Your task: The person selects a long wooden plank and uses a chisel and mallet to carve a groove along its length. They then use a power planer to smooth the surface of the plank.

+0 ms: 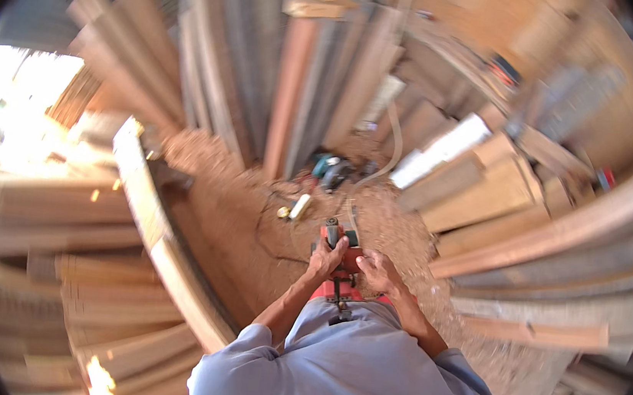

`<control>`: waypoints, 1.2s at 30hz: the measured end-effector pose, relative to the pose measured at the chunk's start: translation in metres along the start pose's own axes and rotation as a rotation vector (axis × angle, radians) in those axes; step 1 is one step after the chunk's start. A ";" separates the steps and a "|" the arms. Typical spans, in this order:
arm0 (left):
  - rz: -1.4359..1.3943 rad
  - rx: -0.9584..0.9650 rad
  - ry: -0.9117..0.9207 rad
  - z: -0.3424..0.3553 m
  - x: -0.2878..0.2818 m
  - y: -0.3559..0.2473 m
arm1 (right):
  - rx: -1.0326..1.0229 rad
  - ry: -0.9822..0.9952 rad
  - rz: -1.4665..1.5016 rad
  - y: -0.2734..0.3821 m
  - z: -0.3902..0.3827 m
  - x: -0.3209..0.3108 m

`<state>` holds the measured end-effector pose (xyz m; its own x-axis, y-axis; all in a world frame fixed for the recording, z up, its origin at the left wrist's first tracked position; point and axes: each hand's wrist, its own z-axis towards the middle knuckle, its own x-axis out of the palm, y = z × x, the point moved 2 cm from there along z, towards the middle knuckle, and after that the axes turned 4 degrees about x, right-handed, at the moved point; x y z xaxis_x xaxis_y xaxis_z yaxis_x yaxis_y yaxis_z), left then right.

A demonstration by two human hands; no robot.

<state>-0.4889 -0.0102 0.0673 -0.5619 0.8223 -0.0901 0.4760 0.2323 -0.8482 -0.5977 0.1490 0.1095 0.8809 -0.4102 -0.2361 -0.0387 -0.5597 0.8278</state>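
Note:
In front of my waist, both hands are on a red and black hand-held tool [352, 259]. It looks like a power tool, but motion blur hides its exact kind. My left hand [327, 258] is closed on its left side, next to a dark round-ended part that points away from me. At the right, my right hand [377, 271] has its fingers curled against the red body. The undersides of the tool and my fingertips are hidden.
A long pale board [165, 247] slants along my left, beside stacked planks [96, 240]. Tall boards [292, 95] lean at the back. A teal and black power tool [331, 170] and a cable [261, 222] lie on the sawdust-covered floor [215, 210]. More timber [487, 185] lies at right.

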 end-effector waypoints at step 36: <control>0.818 0.420 -1.005 -0.122 -0.144 -0.080 | -0.557 1.092 -0.424 0.212 0.096 0.067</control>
<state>-0.3642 -0.0838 0.2120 -0.5526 -0.1243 -0.8241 0.7690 -0.4572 -0.4467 -0.5921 -0.0662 0.2202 0.7133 0.6674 -0.2140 0.3038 -0.0193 0.9525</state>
